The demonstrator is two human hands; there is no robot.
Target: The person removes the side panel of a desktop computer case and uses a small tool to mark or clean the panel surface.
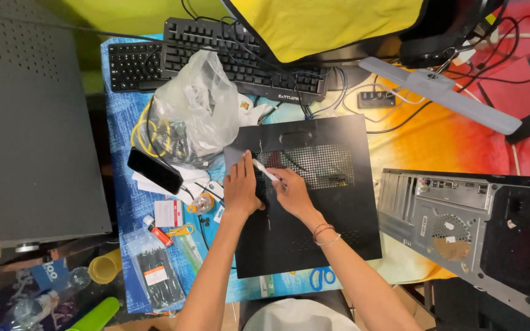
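A black metal computer side panel (314, 208) with a perforated vent lies flat on the table before me. My left hand (241, 189) presses on its left part, fingers together, by the vent's edge. My right hand (289, 189) pinches a thin white stick-like tool (265, 171) and holds its tip against the vent mesh, just right of my left hand. What the tool is exactly I cannot tell.
An open grey computer case (467, 227) lies at the right. Two black keyboards (216, 52) sit at the back, a clear plastic bag (194, 110) and a black phone (154, 170) at the left, a bag of black cable ties (154, 276) at the front left.
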